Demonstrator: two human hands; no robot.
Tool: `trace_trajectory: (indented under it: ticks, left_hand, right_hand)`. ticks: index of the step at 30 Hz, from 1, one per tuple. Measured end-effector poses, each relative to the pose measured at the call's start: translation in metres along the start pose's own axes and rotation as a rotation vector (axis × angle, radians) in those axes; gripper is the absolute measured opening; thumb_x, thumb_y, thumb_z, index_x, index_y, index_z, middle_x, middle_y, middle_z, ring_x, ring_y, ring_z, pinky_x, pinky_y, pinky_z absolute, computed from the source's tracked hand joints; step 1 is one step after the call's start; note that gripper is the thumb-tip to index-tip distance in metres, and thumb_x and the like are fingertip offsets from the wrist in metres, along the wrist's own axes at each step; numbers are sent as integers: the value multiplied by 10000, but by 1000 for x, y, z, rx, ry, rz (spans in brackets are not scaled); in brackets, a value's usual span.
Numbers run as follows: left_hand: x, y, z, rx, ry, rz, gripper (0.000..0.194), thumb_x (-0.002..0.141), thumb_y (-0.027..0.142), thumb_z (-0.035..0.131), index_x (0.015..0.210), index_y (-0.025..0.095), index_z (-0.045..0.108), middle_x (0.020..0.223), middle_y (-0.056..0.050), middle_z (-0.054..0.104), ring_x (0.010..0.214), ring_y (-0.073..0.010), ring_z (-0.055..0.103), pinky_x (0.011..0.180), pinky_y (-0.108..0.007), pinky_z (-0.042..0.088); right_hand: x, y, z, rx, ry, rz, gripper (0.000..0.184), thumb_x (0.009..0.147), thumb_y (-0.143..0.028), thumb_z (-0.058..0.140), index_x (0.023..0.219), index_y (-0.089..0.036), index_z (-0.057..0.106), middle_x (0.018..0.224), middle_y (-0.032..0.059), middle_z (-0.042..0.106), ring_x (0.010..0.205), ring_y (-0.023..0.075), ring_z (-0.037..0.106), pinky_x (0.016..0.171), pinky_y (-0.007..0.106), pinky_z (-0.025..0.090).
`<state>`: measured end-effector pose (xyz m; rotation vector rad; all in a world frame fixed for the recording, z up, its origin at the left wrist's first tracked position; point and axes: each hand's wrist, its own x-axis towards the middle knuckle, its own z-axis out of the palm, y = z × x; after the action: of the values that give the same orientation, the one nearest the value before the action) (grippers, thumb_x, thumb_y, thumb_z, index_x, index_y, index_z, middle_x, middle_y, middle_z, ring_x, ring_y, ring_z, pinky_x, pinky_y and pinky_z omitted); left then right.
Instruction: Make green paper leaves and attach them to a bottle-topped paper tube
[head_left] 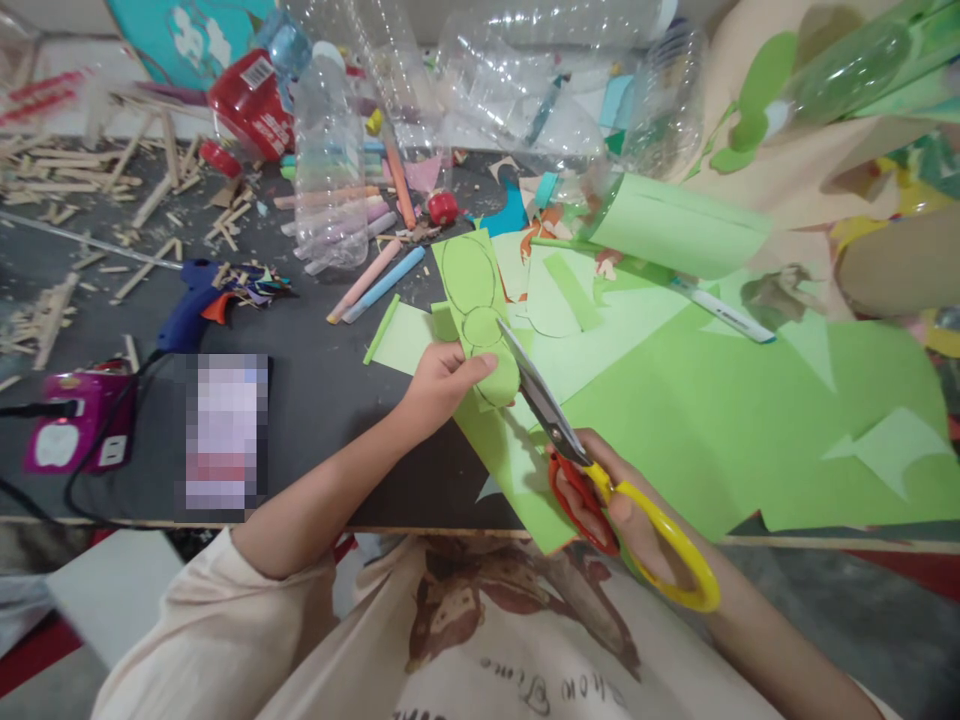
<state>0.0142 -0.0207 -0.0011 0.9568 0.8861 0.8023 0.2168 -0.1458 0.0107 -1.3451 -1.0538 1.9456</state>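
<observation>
My left hand [450, 385] grips a strip of light green paper [469, 275] with rounded outlines drawn on it, thumb on top. The lower end of the strip is rounded, and a small tab sticks out at its left. In my right hand [626, 510] is a pair of scissors [559, 425] with one yellow and one red handle, fingers through the loops. The blades point up and left, and their tips meet the strip's right edge near the narrow part between two outlines. Larger sheets of green paper [675, 420] lie beneath and to the right.
A blue glue gun [187, 305], a phone [225, 435] and a purple box [82, 420] lie at left, near scattered wooden sticks [75, 170]. Chalk-like coloured sticks [382, 285] and clear plastic bottles [330, 150] fill the back. A white cutter [724, 308] rests on the green paper.
</observation>
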Motion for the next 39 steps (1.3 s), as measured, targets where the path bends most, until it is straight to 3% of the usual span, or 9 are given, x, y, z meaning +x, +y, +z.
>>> trace_trajectory:
  ticks: [11,15,21,30,39]
  left_hand:
    - [1,1,0,-37,21,-26,438,678,522,746,477,155,617,456,-31,618,450,-166,624,494,-277,525]
    - [1,0,-2,17,63,0,412,710,473,707,466,166,581,473,-23,613,450,-135,577,492,-264,495]
    - [0,-3,-5,83,90,39,416,762,449,656,466,188,525,485,-21,597,537,-156,602,498,-266,473]
    - [2,2,-4,52,103,15,394,712,435,701,453,183,542,491,-16,620,495,-145,589,541,-280,519]
    - [2,9,0,-41,36,-20,377,683,415,710,447,170,547,457,-29,604,454,-166,598,507,-300,525]
  right_hand:
    - [-2,-13,1,-9,26,-22,781,670,-867,548,1096,-212,520,637,-69,446,445,39,258,346,182,210]
    - [-2,-15,2,-6,33,-37,761,682,-858,549,1097,-221,506,631,-76,436,443,39,256,345,180,212]
    - [-2,-13,2,-15,45,-44,744,691,-851,550,1104,-234,512,637,-68,443,433,41,259,330,190,219]
    - [-3,-7,-4,-9,21,-34,735,675,-842,576,1076,-229,514,638,-68,414,461,52,272,341,194,229]
    - [-6,-9,-4,-53,42,-37,775,673,-868,530,1093,-217,518,635,-60,431,450,51,249,312,188,214]
